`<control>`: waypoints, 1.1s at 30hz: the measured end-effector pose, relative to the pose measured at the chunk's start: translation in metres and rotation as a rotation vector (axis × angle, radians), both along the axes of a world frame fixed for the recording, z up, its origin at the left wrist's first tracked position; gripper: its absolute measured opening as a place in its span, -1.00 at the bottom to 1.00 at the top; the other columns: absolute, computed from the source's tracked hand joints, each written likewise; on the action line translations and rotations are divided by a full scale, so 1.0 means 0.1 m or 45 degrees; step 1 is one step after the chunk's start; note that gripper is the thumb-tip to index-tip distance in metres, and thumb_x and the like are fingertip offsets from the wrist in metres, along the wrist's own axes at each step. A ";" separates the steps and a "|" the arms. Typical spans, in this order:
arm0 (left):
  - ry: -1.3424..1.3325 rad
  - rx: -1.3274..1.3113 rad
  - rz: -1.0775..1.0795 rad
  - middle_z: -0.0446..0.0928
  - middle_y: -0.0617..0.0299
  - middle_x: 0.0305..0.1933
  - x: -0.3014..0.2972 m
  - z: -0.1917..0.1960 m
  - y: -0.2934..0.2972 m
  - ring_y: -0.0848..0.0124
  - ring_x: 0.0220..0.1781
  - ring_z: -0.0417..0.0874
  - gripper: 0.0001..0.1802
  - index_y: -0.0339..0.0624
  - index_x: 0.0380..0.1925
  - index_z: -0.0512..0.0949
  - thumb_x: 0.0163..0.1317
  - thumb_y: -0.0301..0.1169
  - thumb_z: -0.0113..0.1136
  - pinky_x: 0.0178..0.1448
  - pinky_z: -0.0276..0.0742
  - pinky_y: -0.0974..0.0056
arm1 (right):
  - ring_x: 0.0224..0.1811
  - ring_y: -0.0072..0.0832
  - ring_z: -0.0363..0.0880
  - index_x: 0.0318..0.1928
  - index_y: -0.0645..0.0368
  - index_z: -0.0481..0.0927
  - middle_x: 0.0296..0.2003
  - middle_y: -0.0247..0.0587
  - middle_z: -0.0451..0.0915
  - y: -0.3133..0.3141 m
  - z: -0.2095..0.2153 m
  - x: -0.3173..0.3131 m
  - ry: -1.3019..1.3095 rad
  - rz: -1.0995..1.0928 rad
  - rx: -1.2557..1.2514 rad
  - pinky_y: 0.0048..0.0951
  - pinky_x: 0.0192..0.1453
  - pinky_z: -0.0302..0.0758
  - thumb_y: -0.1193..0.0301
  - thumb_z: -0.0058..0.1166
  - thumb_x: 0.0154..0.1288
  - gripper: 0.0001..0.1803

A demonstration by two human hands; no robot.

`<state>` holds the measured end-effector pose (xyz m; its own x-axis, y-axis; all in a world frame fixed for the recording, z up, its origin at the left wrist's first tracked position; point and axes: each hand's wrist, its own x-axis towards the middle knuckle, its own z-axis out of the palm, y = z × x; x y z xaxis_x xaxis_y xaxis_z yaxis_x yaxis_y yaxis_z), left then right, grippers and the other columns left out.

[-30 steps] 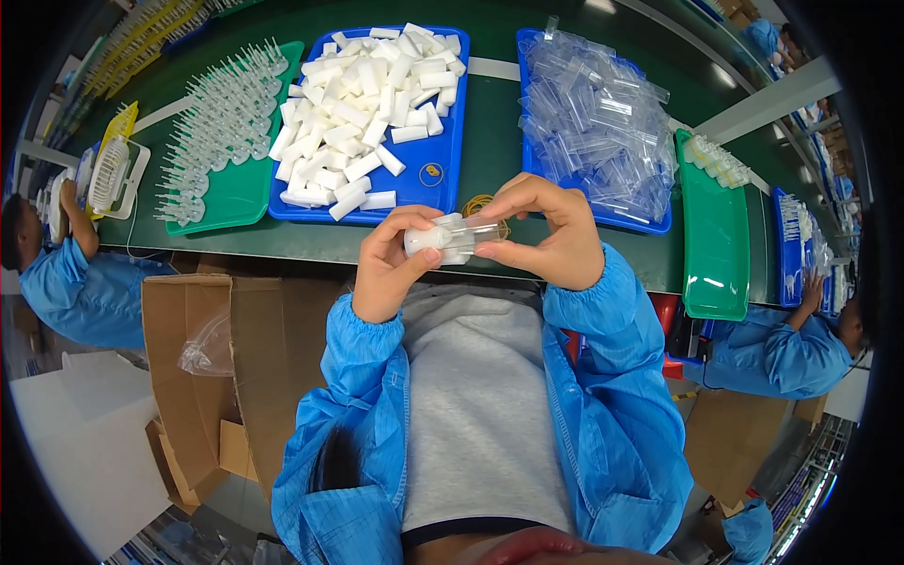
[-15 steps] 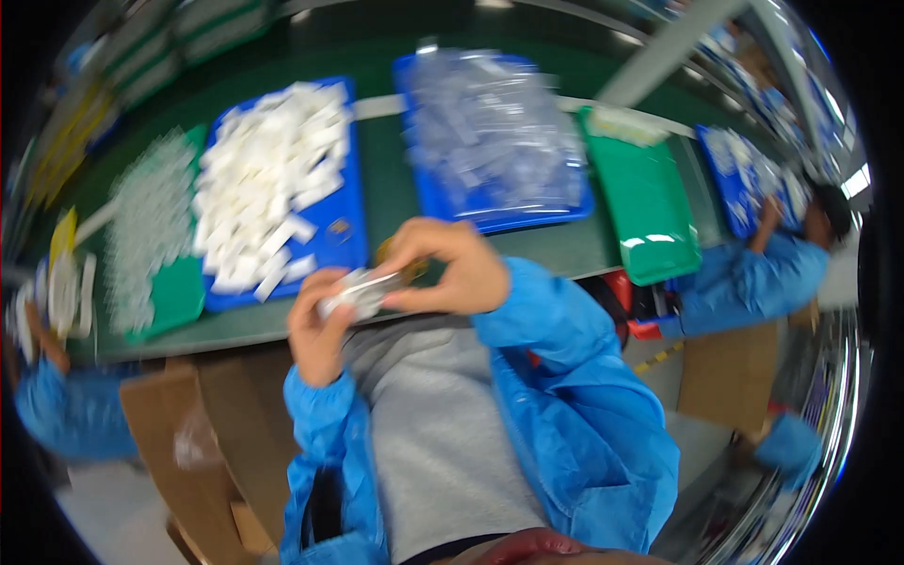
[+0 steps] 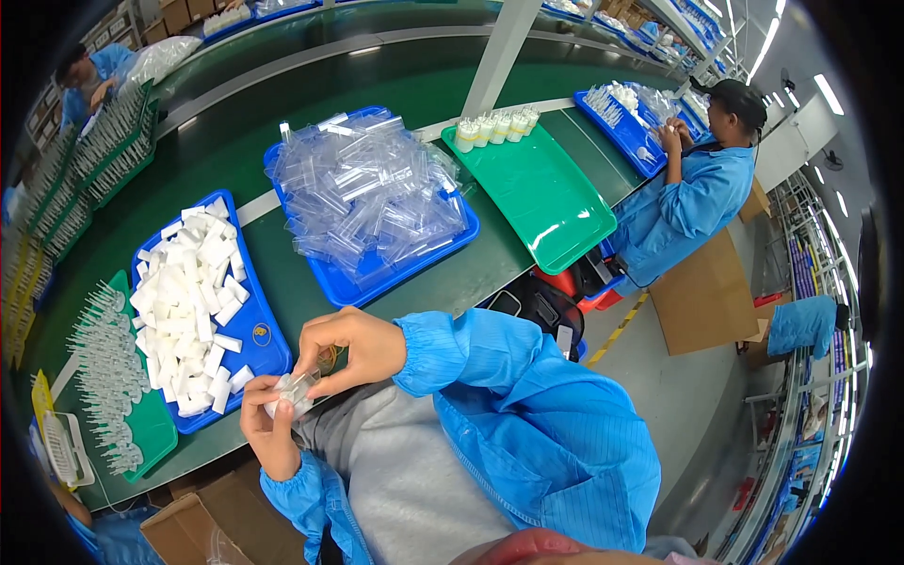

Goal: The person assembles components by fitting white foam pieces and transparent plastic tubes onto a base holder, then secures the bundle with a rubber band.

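Close to my body, a small bundle of clear plastic and white pieces is held between both hands. My left hand grips its white end with closed thumb and fingers. My right hand pinches the clear end from the other side. An amber rubber band shows by my right fingers; whether it is looped around them is unclear. Left of my hands, a blue tray bears loose white blocks and a rubber band. Beyond them, another blue tray is heaped with clear plastic sleeves.
Far left, a green tray carries clear spiky pieces. To the right, a green tray has several banded white bundles at its far end. A co-worker sits beyond it. A metal post rises behind the trays.
My view has turned to the right, so the trays and my hands appear farther left. The picture is sharper. Both hands still hold the bundle.
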<state>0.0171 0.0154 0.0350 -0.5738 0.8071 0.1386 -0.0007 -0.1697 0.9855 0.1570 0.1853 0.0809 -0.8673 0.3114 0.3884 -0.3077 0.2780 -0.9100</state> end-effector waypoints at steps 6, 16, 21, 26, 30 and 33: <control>0.068 -0.042 -0.122 0.40 0.14 0.04 -0.05 -0.02 -0.05 0.41 -0.15 0.55 -0.68 -0.20 -0.07 0.45 0.20 -0.33 0.15 -0.39 0.52 0.45 | -0.23 -0.35 0.63 -0.26 0.18 0.60 -0.29 -0.22 0.64 0.13 0.11 0.00 -0.134 0.052 0.183 -0.42 -0.16 0.55 0.41 0.33 0.02 -0.75; -0.988 0.344 -0.295 0.29 0.17 0.02 -0.15 -0.41 -0.15 0.34 -0.09 0.52 -0.58 0.01 -0.12 0.48 0.09 -0.08 0.32 -0.46 0.54 0.48 | -0.25 -0.33 0.55 -0.22 0.19 0.66 -0.32 -0.23 0.65 0.13 0.02 -0.04 0.248 -0.069 0.428 -0.39 -0.20 0.51 0.41 0.34 0.01 -0.72; -1.144 0.510 -0.692 0.44 0.29 0.06 -0.09 -0.46 -0.02 0.46 -0.19 0.50 -0.57 0.06 0.05 0.42 0.20 -0.13 0.20 -0.48 0.45 0.47 | -0.26 -0.31 0.57 -0.23 0.21 0.66 -0.31 -0.21 0.65 0.14 0.03 -0.01 0.396 -0.033 0.513 -0.38 -0.22 0.53 0.41 0.34 0.00 -0.72; -1.374 0.598 -0.796 0.43 0.35 0.01 0.01 -0.43 0.00 0.45 -0.15 0.49 -0.63 0.07 -0.04 0.40 0.19 -0.13 0.20 -0.44 0.46 0.45 | -0.26 -0.30 0.58 -0.25 0.22 0.66 -0.30 -0.21 0.65 0.03 -0.07 -0.08 0.357 0.003 0.434 -0.38 -0.21 0.53 0.41 0.33 0.01 -0.74; -1.393 0.518 -0.622 0.42 0.33 0.05 0.06 -0.53 -0.05 0.39 -0.06 0.48 -0.61 0.11 0.01 0.39 0.23 -0.11 0.15 -0.32 0.52 0.38 | -0.26 -0.30 0.58 -0.26 0.22 0.67 -0.30 -0.22 0.64 0.05 -0.08 -0.05 0.368 -0.054 0.484 -0.38 -0.19 0.53 0.41 0.32 0.01 -0.75; -0.980 0.382 -0.340 0.37 0.17 0.17 0.12 -0.49 0.01 0.30 0.08 0.48 -0.44 -0.06 0.14 0.32 0.24 -0.01 0.09 -0.15 0.55 0.28 | -0.25 -0.29 0.58 -0.25 0.21 0.67 -0.30 -0.22 0.64 0.12 -0.02 -0.05 0.271 -0.074 0.619 -0.35 -0.16 0.52 0.43 0.31 0.01 -0.75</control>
<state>0.0287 0.0160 -0.0138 -0.3921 0.9197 0.0178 -0.7258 -0.3212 0.6083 0.1517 0.1978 0.0788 -0.7404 0.0966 0.6652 -0.4430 0.6742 -0.5909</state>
